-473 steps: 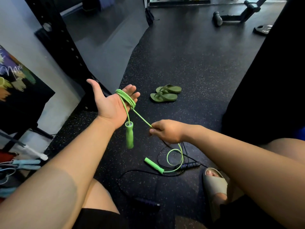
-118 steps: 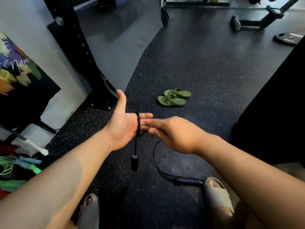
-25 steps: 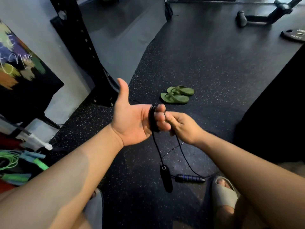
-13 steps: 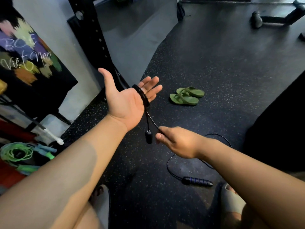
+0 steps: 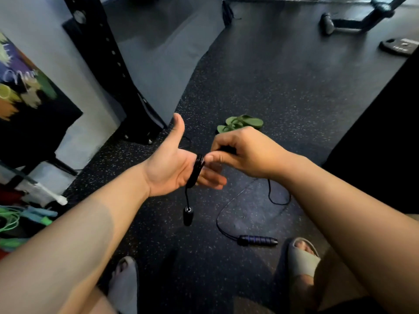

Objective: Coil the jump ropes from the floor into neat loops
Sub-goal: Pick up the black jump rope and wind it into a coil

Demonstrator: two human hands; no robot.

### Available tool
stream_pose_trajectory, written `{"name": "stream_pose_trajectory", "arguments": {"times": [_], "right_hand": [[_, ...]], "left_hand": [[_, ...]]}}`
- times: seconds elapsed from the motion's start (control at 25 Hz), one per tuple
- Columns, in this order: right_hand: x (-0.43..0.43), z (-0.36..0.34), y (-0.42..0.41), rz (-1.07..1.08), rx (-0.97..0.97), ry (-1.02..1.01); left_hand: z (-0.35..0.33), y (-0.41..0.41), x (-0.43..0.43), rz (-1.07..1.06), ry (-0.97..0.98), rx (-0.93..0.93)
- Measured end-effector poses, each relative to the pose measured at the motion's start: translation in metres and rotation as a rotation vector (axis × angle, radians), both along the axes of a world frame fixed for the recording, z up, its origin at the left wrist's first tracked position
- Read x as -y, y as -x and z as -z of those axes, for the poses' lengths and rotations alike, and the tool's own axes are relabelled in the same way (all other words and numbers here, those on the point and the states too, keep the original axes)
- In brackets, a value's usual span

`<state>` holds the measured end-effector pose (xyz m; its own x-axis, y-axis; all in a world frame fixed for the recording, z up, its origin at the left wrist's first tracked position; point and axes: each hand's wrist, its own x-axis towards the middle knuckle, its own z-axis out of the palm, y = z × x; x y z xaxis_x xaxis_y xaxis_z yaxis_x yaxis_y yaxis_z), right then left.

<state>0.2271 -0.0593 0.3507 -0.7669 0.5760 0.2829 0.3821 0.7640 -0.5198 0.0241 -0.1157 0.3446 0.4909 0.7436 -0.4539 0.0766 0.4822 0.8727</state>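
Note:
My left hand (image 5: 174,168) is held out flat, palm up and thumb raised. Several turns of a thin black jump rope (image 5: 196,171) are wound around its fingers. One black handle (image 5: 188,215) dangles below the palm. My right hand (image 5: 240,152) pinches the cord just beyond the left fingertips. From there the slack cord (image 5: 229,205) drops to the floor and curves to the other handle (image 5: 258,240), dark with a ribbed grip, lying by my right foot.
A coiled green rope (image 5: 11,219) and light blue handles (image 5: 38,213) lie in a pile at the left edge. Green flip-flops (image 5: 242,123) sit on the rubber floor ahead. A black rack upright (image 5: 118,71) stands left, with gym equipment (image 5: 353,19) and a weight plate (image 5: 399,45) far right.
My right hand rose from below the left palm to the left fingertips, carrying the cord up over the fingers. The dangling handle hangs lower, and less slack lies on the floor.

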Motion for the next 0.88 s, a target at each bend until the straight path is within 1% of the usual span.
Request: {"name": "stream_pose_trajectory", "arguments": {"times": [0.08,0.2,0.32,0.4,0.48,0.52,0.6,0.72,0.88], "right_hand": [[-0.005,0.005,-0.008,0.008,-0.056,0.076],[-0.005,0.021,-0.016,0.050,-0.117,0.268],[-0.002,0.041,-0.017,0.148,-0.157,0.394],[0.004,0.054,-0.014,0.203,-0.214,0.497],[0.011,0.064,-0.010,0.234,-0.242,0.587],[0.015,0.068,-0.008,0.242,-0.223,0.605],[0.024,0.070,-0.006,0.219,-0.090,0.579],[0.033,0.068,-0.002,0.107,0.170,0.454],[0.040,0.048,0.003,0.050,0.278,0.261]], "left_hand": [[-0.003,-0.007,0.006,0.038,0.039,0.115],[-0.007,-0.010,0.009,0.048,0.069,0.285],[-0.011,-0.014,0.011,0.070,0.084,0.422],[-0.013,-0.018,0.013,0.010,0.094,0.553],[-0.016,-0.021,0.015,-0.120,0.088,0.684],[-0.017,-0.022,0.015,-0.200,0.061,0.730],[-0.021,-0.023,0.013,-0.372,-0.045,0.754],[-0.023,-0.020,0.008,-0.566,-0.157,0.721],[-0.016,-0.011,-0.003,-0.692,-0.184,0.622]]}}
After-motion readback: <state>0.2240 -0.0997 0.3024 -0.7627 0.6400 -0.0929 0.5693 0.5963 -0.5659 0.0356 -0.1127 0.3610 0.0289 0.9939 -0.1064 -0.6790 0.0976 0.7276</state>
